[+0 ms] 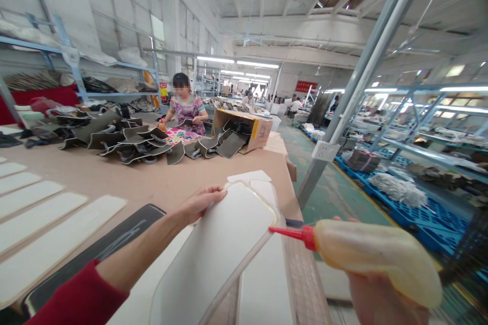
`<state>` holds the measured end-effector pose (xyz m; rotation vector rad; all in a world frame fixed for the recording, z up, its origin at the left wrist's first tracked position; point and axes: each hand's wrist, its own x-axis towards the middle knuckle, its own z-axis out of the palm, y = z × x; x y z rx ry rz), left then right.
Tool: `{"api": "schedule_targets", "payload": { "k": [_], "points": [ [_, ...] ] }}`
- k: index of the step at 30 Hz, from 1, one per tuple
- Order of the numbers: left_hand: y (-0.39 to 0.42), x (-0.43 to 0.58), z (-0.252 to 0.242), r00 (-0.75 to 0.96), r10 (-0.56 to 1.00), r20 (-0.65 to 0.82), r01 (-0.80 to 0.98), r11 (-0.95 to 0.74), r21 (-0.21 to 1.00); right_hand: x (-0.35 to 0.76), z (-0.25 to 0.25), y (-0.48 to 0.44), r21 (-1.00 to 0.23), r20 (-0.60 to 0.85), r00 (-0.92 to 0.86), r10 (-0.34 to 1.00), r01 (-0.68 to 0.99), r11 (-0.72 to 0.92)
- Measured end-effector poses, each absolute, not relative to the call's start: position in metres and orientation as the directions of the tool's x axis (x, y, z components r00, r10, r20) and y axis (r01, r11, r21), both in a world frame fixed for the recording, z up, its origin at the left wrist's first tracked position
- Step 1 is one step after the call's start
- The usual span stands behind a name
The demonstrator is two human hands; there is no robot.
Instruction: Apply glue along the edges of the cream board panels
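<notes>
My left hand pinches the far left edge of a white panel with rounded corners, holding it tilted up from the table. In my right hand is a glue bottle, soft and clear with yellowish liquid inside. Its red nozzle points left, the tip at the panel's right edge. A glossy yellowish line runs along the panel's rim near that corner. Beneath the raised panel lie more white panels. Most of my right fingers are hidden behind the bottle.
White panels lie in a row at left, beside a dark glossy panel. Dark folded pieces are heaped at the table's far side, near a cardboard box. A co-worker sits beyond. A metal post stands right of the table.
</notes>
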<state>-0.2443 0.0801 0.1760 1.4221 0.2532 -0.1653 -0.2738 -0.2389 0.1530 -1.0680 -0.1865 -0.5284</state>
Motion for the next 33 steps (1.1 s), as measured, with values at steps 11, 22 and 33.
{"api": "schedule_targets", "payload": {
  "k": [11,22,33],
  "points": [
    [0.084,-0.246,0.166,0.964,-0.026,-0.263,0.265,0.114,0.958,-0.259,0.169,-0.234,-0.793,0.296,0.883,-0.363,0.439,0.423],
    [0.089,-0.241,0.153,0.956,-0.011,-0.292,0.29,0.152,0.945,-0.259,0.167,-0.227,-0.821,0.156,0.919,-0.362,0.325,0.47],
    [0.085,-0.235,0.156,0.942,-0.024,-0.333,0.331,0.198,0.922,-0.266,0.171,-0.222,-0.854,0.164,0.93,-0.33,0.301,0.424]
  ]
}}
